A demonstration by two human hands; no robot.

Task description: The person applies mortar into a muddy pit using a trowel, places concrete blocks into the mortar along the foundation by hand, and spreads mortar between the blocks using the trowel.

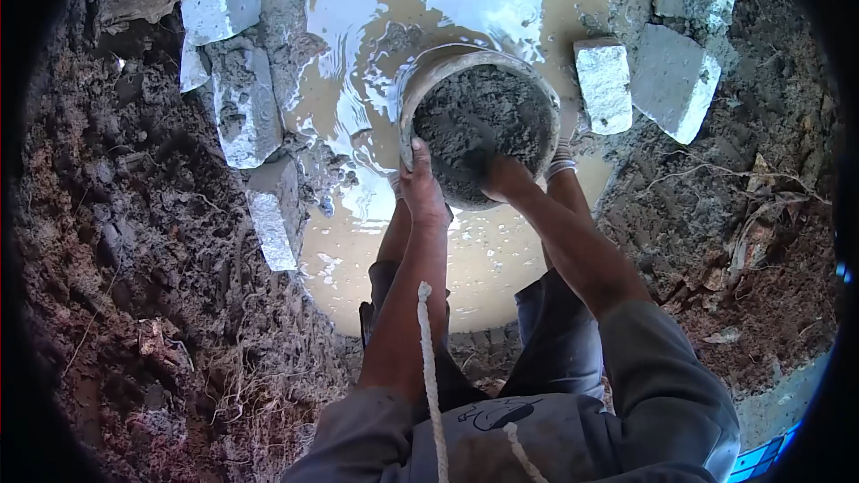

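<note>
A round bucket (409, 112) filled with grey wet mortar (474, 103) is in front of me, above the muddy water between my legs. My left hand (422, 186) grips its near left rim, with the thumb over the edge and the other fingers hidden behind the wall. Over the near right side, my right hand (507, 179) reaches into the bucket. Its fingers are dark and blurred against the mortar, so I cannot make out whether they are closed or hold anything.
Brown water (474, 277) covers the bottom of the pit around my legs. Rough stone blocks (246, 112) line the left edge, and more blocks (604, 89) sit at the right. Dark soil banks (170, 241) with roots rise on both sides. A white cord (429, 367) hangs before me.
</note>
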